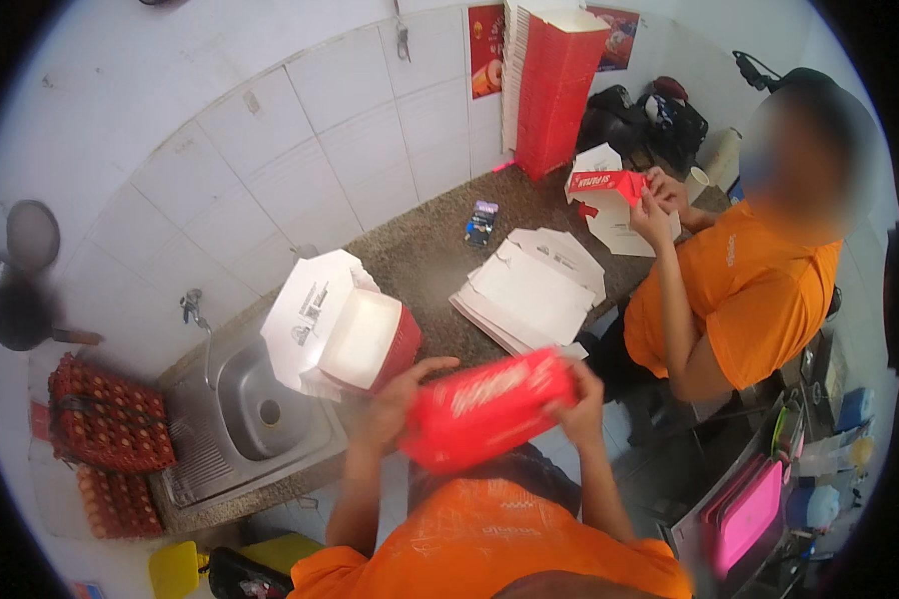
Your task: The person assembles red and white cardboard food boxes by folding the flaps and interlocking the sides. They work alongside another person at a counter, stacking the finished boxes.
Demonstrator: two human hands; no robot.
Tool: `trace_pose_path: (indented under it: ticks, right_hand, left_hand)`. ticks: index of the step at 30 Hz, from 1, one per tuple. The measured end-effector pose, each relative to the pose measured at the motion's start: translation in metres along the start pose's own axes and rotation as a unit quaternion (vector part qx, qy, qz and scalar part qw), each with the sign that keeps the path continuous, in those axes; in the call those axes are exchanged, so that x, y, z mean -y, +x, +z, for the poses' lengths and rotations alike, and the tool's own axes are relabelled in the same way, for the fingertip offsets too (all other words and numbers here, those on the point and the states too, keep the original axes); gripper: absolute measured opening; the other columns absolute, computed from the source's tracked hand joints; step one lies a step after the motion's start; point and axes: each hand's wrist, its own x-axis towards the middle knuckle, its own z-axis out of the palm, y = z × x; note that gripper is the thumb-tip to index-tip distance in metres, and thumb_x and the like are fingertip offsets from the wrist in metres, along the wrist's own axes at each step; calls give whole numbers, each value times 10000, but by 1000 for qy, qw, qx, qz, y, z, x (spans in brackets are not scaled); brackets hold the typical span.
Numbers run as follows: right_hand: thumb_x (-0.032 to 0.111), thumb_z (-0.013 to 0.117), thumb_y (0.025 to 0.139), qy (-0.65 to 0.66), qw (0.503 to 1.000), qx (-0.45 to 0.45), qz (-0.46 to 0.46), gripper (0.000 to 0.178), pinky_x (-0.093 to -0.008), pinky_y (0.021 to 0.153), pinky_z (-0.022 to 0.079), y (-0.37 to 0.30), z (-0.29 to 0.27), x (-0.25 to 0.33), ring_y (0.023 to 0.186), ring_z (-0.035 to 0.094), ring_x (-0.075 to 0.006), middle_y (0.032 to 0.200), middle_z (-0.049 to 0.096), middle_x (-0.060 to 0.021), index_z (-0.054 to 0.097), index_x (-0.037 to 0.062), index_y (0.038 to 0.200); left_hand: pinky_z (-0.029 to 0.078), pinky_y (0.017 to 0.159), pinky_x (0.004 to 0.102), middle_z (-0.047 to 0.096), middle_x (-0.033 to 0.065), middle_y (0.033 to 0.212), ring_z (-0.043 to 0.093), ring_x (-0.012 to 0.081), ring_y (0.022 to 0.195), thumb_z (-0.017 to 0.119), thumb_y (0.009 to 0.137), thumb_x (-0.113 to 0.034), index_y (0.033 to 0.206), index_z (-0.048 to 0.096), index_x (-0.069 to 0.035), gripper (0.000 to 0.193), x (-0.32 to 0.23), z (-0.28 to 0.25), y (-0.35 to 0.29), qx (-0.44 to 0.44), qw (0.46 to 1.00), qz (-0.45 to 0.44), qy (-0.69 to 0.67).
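Head view, left to right: an open white-and-red box (365,337) sits on the counter (425,260), nearer the left hand (402,397), whose fingers hold one end of a red box (489,407); its long axis spans the body, tilting up rightward, beyond it flat white cartons (539,287), the right hand (581,404) gripping the other end.

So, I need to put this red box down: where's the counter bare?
Just past your red box, the granite counter is bare between the open box and the flat cardboard sheets, back to the tiled wall left of the small dark packet. It's crowded to the right, around the tall red stack and a co-worker holding another box.
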Motion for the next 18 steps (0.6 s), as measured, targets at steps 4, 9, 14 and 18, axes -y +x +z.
trace_pose_path:
  ticks: [4,9,14,18]
  right_hand:
    - [484,598,1008,81,984,-110,118,530,-352,824,514,-9,-4,-51,940,653,-164,1022,714,-119,656,-12,1185]
    - [407,531,1057,-198,975,-26,102,447,-356,873,502,-7,-9,-46,990,673,-197,1048,715,-155,659,-2,1187]
    - [261,558,1036,-161,975,98,-114,303,-362,894,504,13,7,-13,1045,673,-243,1107,701,-157,684,5,1138]
    - [220,533,1045,49,971,221,77,266,-342,895,500,7,10,-13,1070,651,-224,1126,690,-133,681,17,1134]
  left_hand:
    - [530,723,256,740,65,1084,674,101,863,828,853,-265,1356,573,-43,606,1,7,-10,19,999,28,6]
    - [514,642,338,723,116,852,672,214,700,744,924,-220,1167,673,-25,320,22,23,2,-101,902,90,411]
    - [464,531,365,627,182,670,641,266,555,723,936,-191,965,700,-13,182,47,39,7,-31,861,91,500]
    - [465,555,418,610,214,692,635,374,621,682,957,-232,903,680,-17,222,60,52,2,-68,858,42,507]
